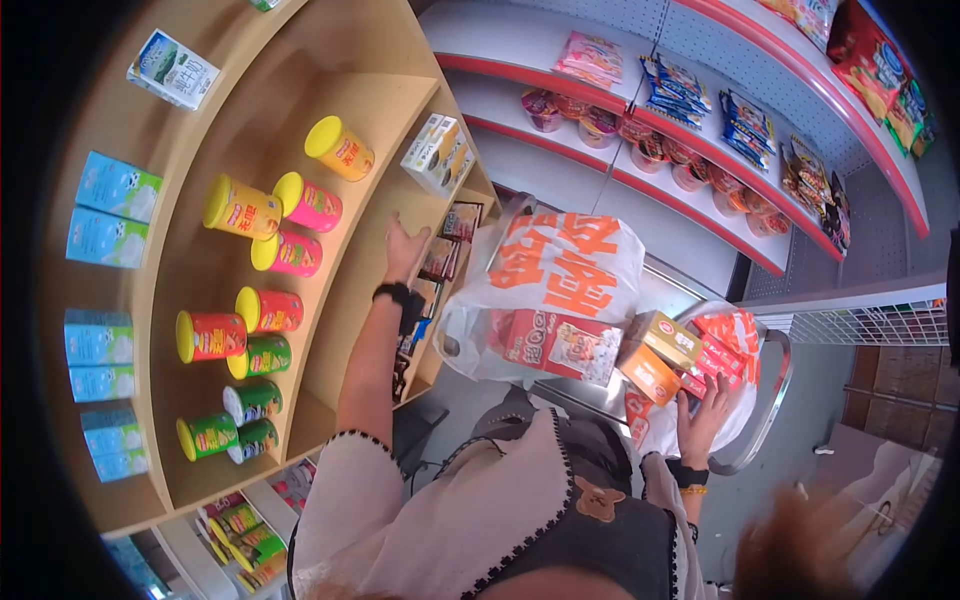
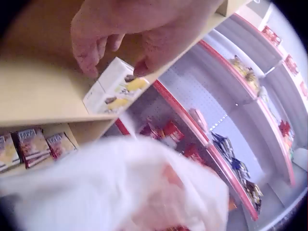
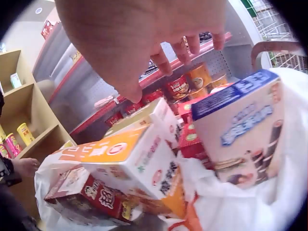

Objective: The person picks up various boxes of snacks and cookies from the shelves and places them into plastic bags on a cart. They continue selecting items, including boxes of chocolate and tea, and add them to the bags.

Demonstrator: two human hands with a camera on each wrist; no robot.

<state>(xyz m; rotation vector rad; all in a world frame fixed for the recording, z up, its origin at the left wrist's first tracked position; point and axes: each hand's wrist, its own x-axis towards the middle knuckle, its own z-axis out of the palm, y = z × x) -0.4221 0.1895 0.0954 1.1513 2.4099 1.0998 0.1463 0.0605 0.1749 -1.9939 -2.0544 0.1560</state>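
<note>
My left hand reaches into the wooden shelf unit with its fingers spread and nothing in them. Just beyond it on the shelf board stand white boxes with yellow pictures; in the left wrist view the thumb overlaps these boxes. My right hand, fingers extended, is at a plastic bag of snack boxes. In the right wrist view it hangs over an orange-and-white box and a blue-topped wafer roll box. A second white bag with orange print holds a red box.
Both bags stand in a metal cart. Yellow-lidded chip cans and blue milk cartons line the wooden shelves. Packets lie on the lower shelf. Red-edged shelves with noodle cups run along the back.
</note>
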